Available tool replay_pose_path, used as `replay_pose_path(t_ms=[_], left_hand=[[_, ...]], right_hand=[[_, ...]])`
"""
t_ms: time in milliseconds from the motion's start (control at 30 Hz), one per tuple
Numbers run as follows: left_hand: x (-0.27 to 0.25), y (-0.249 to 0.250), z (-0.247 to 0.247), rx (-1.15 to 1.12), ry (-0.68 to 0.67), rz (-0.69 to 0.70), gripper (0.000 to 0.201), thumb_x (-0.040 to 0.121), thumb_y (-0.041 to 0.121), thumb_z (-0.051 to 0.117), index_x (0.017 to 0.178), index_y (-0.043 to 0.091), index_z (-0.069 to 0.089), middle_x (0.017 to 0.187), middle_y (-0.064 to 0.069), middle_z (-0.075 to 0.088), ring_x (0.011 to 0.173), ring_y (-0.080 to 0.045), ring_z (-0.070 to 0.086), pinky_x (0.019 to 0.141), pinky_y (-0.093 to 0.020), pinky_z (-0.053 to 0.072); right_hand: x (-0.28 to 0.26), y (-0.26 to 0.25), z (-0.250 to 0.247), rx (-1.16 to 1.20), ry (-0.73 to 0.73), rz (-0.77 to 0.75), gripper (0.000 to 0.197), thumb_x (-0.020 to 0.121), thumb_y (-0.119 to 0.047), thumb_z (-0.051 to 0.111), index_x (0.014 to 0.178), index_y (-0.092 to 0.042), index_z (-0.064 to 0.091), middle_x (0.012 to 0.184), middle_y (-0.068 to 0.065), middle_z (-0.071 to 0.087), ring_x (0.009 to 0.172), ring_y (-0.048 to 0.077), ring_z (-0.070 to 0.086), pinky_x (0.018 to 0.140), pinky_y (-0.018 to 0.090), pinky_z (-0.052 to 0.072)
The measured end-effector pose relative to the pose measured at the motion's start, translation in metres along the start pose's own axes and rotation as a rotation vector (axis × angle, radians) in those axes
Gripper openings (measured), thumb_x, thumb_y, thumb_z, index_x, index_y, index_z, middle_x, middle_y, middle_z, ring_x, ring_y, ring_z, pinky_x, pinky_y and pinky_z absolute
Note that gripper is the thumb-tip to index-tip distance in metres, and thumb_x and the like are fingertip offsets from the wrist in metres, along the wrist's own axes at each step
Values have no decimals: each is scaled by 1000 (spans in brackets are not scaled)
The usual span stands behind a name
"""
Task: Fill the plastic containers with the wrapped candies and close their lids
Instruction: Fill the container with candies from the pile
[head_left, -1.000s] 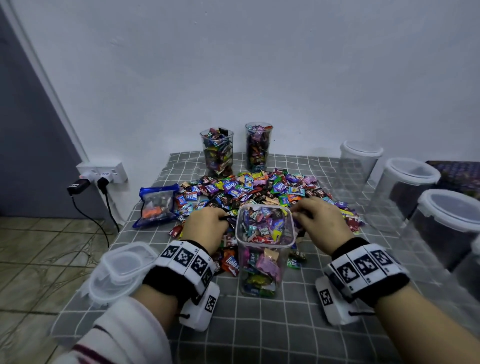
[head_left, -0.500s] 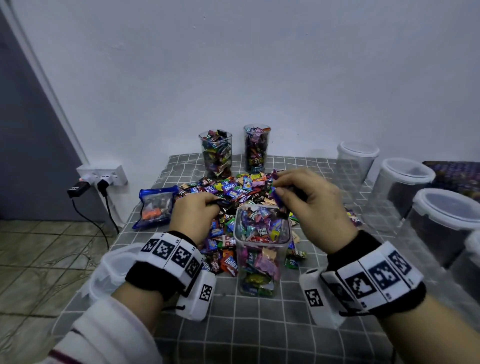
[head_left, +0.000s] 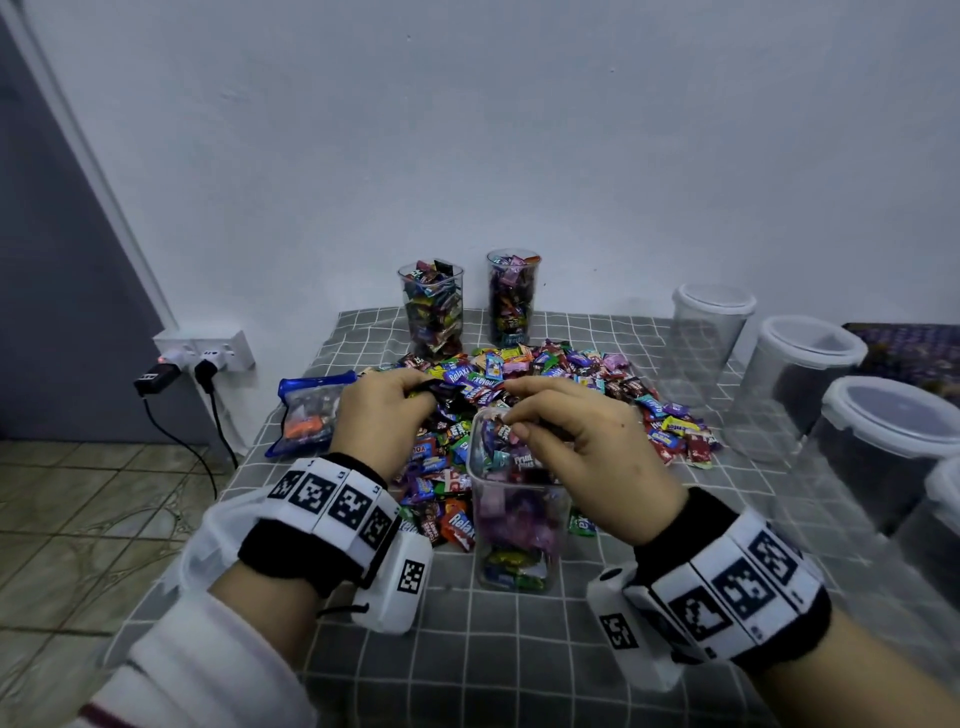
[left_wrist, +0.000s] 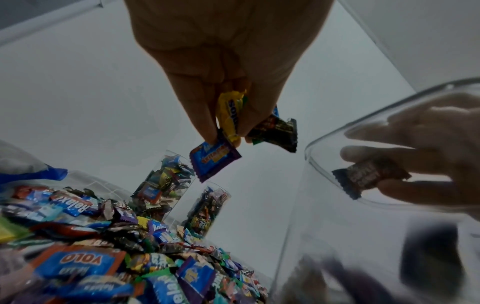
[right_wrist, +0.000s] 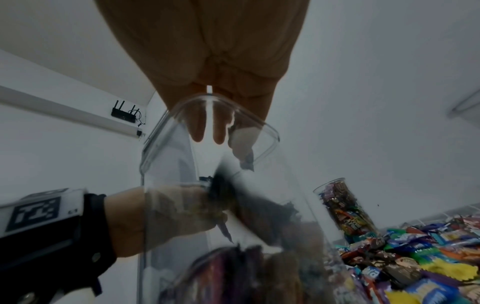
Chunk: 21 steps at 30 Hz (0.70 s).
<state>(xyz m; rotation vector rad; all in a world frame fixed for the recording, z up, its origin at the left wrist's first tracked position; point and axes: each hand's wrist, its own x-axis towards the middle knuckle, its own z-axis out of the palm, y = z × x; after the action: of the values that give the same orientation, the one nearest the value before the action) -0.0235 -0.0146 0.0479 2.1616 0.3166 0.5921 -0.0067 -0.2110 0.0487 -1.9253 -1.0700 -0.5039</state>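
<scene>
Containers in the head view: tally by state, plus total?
Back containers, full, no lid: 2
Front container, partly filled, open: 1
Lidded containers at right, one cut off by the frame: 4
Total: 7

"Relaxa" is legible on several blue candy wrappers (head_left: 459, 375) in the bench pile and on a red wrapper (head_left: 460, 528). An orange-and-blue wrapper (left_wrist: 78, 262) reads "YOLO", seen inverted. Other wrapper print is unreadable.
</scene>
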Motion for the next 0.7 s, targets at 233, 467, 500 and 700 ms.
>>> replay_pose_path(t_ms=[233, 467, 500, 700], left_hand=[[-5, 17, -6, -125, 11, 44, 18, 83, 8, 63, 86, 21, 75, 45, 16, 54, 42, 0, 44, 43, -14, 31], [-10, 42, -8, -297, -10, 138, 34, 76, 9, 63, 69, 41, 72, 76, -9, 72, 82, -41, 63, 73, -53, 52], [-11, 45, -7, -321, -32, 150, 35, 75, 7, 63, 69, 40, 73, 76, -7, 72, 83, -40, 64, 74, -52, 51], [-18, 52, 4, -398, -296, 170, 33, 74, 4, 60, 71, 32, 76, 77, -2, 73, 84, -31, 68, 85, -52, 53]], right_hand=[[-7, -7, -10, 105, -1, 64, 32, 89, -31, 46, 102, -14, 70, 120, -13, 59, 115, -2, 55, 93, 24, 47], [-18, 1, -15, 142, -98, 356, 70, 62, -64, 60, 127, -47, 37, 137, -15, 45, 128, 0, 39, 109, 33, 34], [-20, 3, -13, 188, -150, 429, 86, 55, -66, 64, 131, -48, 30, 141, -15, 40, 130, -1, 36, 111, 33, 31], [-30, 15, -3, 365, -284, 555, 103, 47, -56, 81, 130, -54, 19, 136, -10, 43, 128, 6, 43, 108, 40, 37]])
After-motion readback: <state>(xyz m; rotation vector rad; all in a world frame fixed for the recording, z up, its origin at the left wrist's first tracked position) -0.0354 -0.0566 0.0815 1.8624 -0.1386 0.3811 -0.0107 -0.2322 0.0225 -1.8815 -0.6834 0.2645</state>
